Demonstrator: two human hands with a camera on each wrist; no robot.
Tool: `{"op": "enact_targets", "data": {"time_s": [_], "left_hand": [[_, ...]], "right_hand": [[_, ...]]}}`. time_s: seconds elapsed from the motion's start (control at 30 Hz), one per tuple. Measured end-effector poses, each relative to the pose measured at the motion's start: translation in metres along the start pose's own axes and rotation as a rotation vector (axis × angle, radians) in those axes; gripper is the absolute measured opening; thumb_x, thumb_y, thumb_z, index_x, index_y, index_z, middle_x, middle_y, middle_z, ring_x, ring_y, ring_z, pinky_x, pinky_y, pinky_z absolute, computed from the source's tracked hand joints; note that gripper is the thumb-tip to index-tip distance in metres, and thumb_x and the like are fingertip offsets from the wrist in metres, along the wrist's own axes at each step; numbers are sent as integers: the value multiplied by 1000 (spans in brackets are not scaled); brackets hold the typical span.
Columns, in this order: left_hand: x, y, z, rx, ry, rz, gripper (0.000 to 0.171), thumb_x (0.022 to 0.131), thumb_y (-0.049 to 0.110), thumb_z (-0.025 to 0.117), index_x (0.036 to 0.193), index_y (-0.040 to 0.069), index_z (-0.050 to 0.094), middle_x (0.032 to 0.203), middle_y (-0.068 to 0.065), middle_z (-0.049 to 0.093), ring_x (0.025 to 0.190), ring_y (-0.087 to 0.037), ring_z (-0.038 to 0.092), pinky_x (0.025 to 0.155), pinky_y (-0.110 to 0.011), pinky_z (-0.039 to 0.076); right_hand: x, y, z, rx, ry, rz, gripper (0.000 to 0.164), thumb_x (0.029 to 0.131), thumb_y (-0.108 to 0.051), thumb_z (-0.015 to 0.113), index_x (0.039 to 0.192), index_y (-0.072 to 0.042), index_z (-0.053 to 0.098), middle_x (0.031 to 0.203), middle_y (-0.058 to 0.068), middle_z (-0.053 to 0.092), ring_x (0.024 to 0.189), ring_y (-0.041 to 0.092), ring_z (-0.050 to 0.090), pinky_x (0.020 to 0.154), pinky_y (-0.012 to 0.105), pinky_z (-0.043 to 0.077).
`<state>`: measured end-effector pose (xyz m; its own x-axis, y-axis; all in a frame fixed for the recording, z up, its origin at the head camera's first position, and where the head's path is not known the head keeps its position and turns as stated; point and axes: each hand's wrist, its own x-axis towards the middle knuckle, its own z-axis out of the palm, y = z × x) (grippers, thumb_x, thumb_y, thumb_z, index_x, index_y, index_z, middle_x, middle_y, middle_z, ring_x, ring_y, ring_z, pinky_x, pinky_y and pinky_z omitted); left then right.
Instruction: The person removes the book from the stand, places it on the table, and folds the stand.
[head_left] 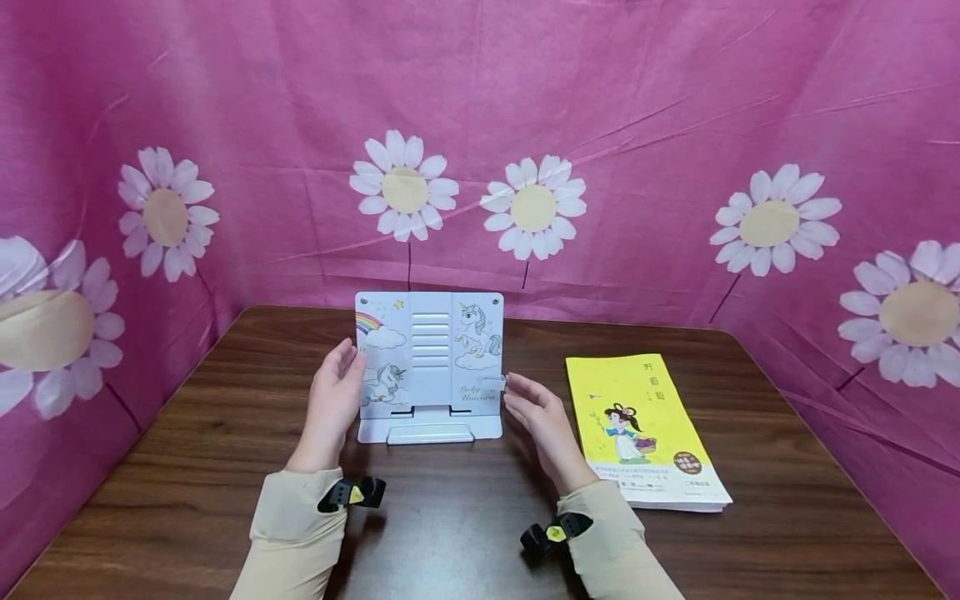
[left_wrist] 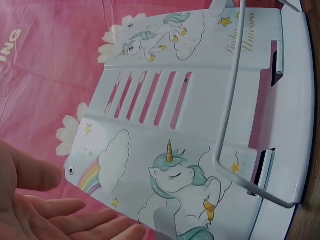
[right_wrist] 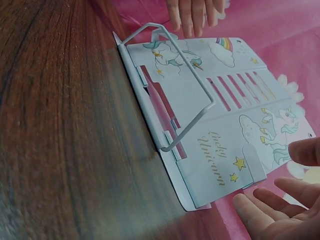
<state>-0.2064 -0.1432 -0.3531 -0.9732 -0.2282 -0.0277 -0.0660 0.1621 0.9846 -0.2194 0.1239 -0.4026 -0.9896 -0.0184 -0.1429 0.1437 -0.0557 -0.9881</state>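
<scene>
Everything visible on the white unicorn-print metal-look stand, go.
The white unicorn-printed stand looks like painted metal: slotted back panel with rainbow, clouds, stars and gold "Lucky Unicorn" lettering, bottom ledge, side clips, and a bent-wire bracket across the front. It stands open on the brown wood-grain table, panel leaning back. The person's left hand and right hand flank its side edges; whether either touches it is unclear.

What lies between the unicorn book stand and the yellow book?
In the head view, the right hand is between the book stand and the yellow book, with bare tabletop beyond the hand.
</scene>
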Motion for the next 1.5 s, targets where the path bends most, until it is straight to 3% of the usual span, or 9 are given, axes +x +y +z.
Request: {"op": "enact_targets", "data": {"time_s": [0.3, 0.47, 0.7, 1.0, 1.2, 1.5], "left_hand": [[-6, 5, 5, 125, -86, -93, 59, 107, 21, 35, 158, 2, 14, 163, -24, 17, 151, -38, 20, 122, -51, 21], [-6, 4, 5, 156, -112, -100, 60, 107, 21, 35, 158, 0, 11, 163, -26, 15, 151, -40, 19, 122, -53, 22], [-5, 3, 5, 124, -120, -104, 60, 107, 21, 37, 158, 1, 12, 163, -25, 14, 151, -40, 18, 122, -53, 22], [-1, -2, 4, 62, -119, -91, 59, 107, 18, 37, 157, 0, 12, 164, -23, 15, 152, -37, 17, 123, -51, 21], [1, -6, 5, 9, -169, -49, 62, 106, 14, 40, 158, 0, 10, 165, -22, 12, 153, -37, 12, 124, -51, 15], [5, -13, 6, 6, -240, 6, 65, 106, 16, 42, 159, 2, 6, 166, -18, 8, 154, -33, 6, 125, -50, 10]], "right_hand": [[1, 4, -1, -15, -109, 11, 57, 99, -6, 51, 152, 2, 31, 159, 20, 32, 147, 36, 31, 119, 50, 30], [1, 5, 0, -34, -160, 16, 59, 100, -6, 49, 154, 2, 26, 160, 24, 26, 149, 39, 26, 120, 52, 27], [3, 5, -1, -44, -143, 41, 58, 100, -7, 49, 153, 0, 29, 160, 21, 28, 148, 37, 29, 120, 51, 28], [3, 6, -3, -22, -132, 36, 57, 99, -5, 49, 152, 3, 30, 157, 26, 33, 144, 38, 37, 118, 50, 32], [2, 4, -3, -1, -87, 34, 54, 99, -5, 51, 149, 6, 35, 152, 28, 38, 138, 39, 43, 115, 49, 37], [5, 4, -9, -109, 9, 43, 46, 100, -22, 57, 140, 2, 52, 137, 23, 58, 116, 31, 64, 101, 45, 52]]}}
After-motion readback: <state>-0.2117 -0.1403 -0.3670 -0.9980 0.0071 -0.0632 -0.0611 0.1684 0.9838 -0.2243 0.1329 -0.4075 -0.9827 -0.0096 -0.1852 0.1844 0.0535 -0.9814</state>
